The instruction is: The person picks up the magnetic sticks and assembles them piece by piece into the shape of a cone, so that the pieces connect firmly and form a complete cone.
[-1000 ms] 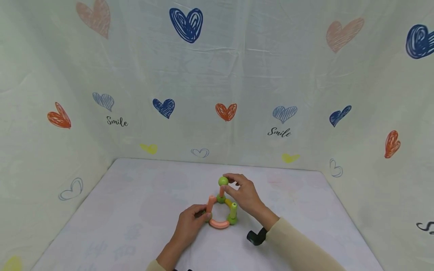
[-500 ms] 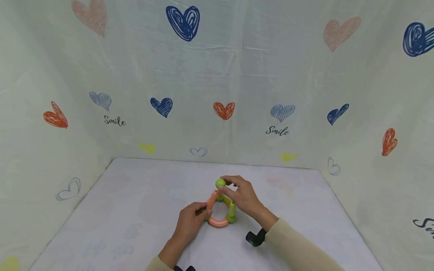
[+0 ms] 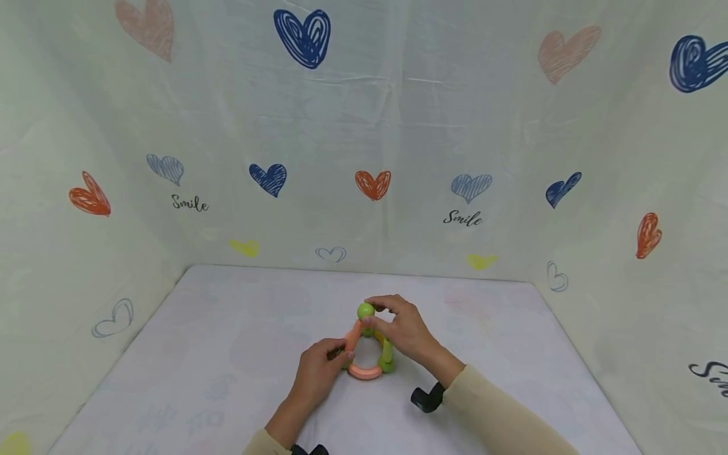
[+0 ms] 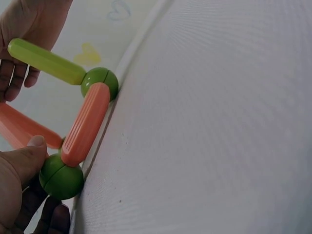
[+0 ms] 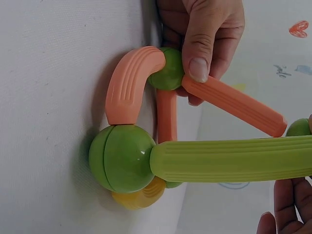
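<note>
A magnetic stick-and-ball frame stands on the table, with curved orange rods [image 3: 365, 373] and a yellow rod [image 5: 139, 197] joined in a ring by green balls [image 5: 124, 158]. My left hand [image 3: 320, 373] pinches the ring's left green ball [image 4: 61, 178], its thumb also at the foot of a straight orange stick [image 5: 236, 105]. At the top, my right hand [image 3: 408, 325] grips another green ball [image 3: 366, 310] between thumb and fingers. The orange stick leans towards that ball, and a yellow-green stick [image 5: 229, 161] rises from the right side. My right hand hides the back stick.
The white-covered table [image 3: 256, 316] meets a hanging cloth [image 3: 318, 114] printed with hearts behind and on both sides. A black wrist camera [image 3: 428, 398] sits under my right forearm, close to the tabletop. Another black wrist camera [image 3: 309, 450] shows at the bottom edge.
My right hand has moved slightly down and left with the top ball. The left orange stick and the yellow-green stick have tilted inward towards it. My left hand keeps its hold low on the ring.
</note>
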`<state>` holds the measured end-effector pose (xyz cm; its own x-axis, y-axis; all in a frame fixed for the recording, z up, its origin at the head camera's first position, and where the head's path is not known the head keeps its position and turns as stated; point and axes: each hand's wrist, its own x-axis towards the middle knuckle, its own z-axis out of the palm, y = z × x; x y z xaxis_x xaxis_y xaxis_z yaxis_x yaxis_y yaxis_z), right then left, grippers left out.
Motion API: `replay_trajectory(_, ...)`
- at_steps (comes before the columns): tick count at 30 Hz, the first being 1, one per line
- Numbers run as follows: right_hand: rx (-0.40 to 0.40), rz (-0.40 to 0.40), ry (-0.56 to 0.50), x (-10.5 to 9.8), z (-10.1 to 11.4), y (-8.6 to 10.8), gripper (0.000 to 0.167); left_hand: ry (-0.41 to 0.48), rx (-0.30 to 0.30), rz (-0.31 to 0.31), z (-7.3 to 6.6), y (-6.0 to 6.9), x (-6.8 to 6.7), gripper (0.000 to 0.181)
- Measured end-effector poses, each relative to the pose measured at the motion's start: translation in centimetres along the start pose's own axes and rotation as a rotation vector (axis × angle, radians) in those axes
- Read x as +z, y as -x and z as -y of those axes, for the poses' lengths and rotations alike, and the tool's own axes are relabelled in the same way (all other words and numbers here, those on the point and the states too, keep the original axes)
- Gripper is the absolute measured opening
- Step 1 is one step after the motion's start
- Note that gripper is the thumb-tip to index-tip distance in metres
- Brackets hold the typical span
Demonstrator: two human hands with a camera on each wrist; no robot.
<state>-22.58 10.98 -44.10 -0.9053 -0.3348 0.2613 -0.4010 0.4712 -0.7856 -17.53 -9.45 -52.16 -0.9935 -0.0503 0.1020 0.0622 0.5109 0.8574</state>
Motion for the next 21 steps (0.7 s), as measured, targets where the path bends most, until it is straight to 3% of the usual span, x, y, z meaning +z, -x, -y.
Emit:
replay_trajectory(12,-0.016,0.028,0.018,0.06,0.12,0.0,0.035,-0.029,0.032,-0.011,-0.05,0.03,-0.07,0.032)
replay_trajectory(21,-0.024,0.013,0.042,0.2,0.04,0.02,0.036,-0.034,0.019,-0.015,-0.17,0.03,0.02,0.031)
